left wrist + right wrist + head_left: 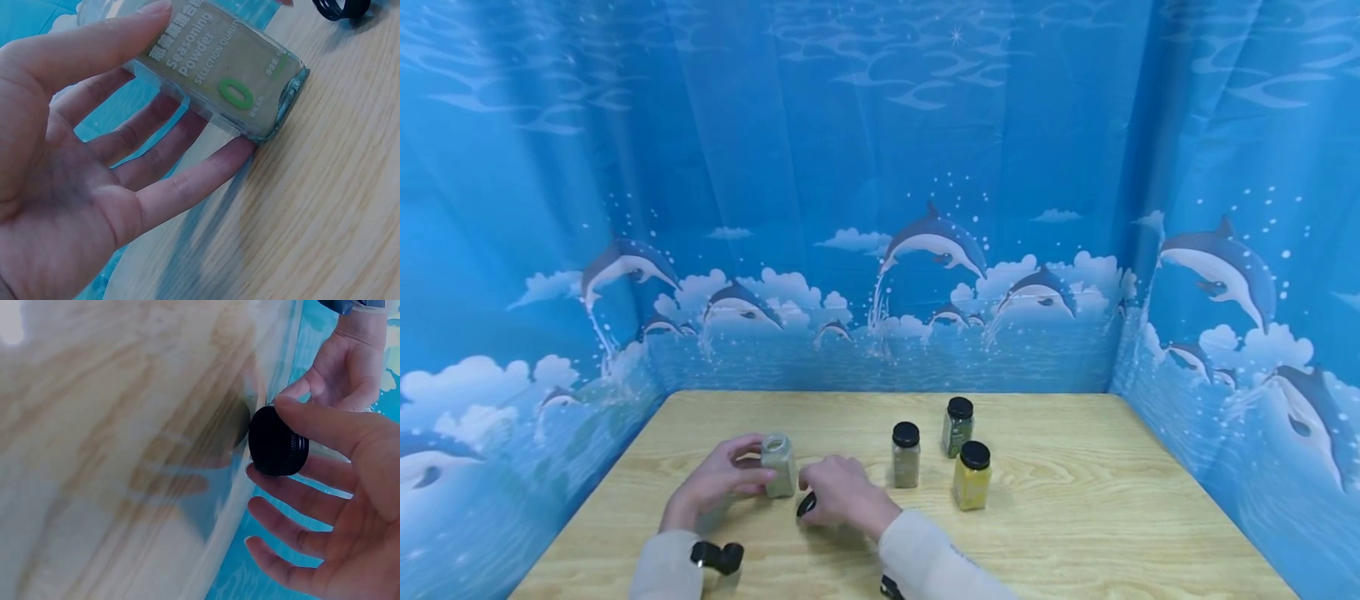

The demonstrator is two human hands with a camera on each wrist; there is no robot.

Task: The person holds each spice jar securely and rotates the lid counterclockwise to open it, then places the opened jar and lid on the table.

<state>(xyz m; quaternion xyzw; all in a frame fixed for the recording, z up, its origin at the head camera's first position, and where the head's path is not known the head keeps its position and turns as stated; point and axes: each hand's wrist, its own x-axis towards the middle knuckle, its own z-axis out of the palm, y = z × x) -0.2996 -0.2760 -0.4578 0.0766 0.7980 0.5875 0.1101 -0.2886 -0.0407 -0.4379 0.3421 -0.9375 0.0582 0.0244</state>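
Wearing pale cloth sleeves [943, 558] at the near edge, with hard black devices [717, 557] at the wrists. Working over a worktop [1112, 500] of light, streaky wood grain, facing a blue, softly creased curtain [880, 125] printed with leaping dolphins. On the left, handling a lidless jar [780, 473] of clear glass, flat-sided and round-mouthed, containing drab powder [256, 69] and bearing white and green print reading "Seasoning Powder". Farther right, seeing three black-capped glass jars standing upright: a grey-brown one [906, 463], a dark green one [957, 435] farthest off, and a yellow one [972, 487] nearer and rightmost.

With the left hand [730, 477], gripping the lidless jar between thumb and gently bent fingers, palm hollow. With the right hand [842, 492], just right of that jar, pinching a smooth, round black lid [272, 444] between thumb and forefinger, holding it tilted on edge and spreading the other fingers loosely. Holding the lid close over the wood, not being able to tell whether touching.
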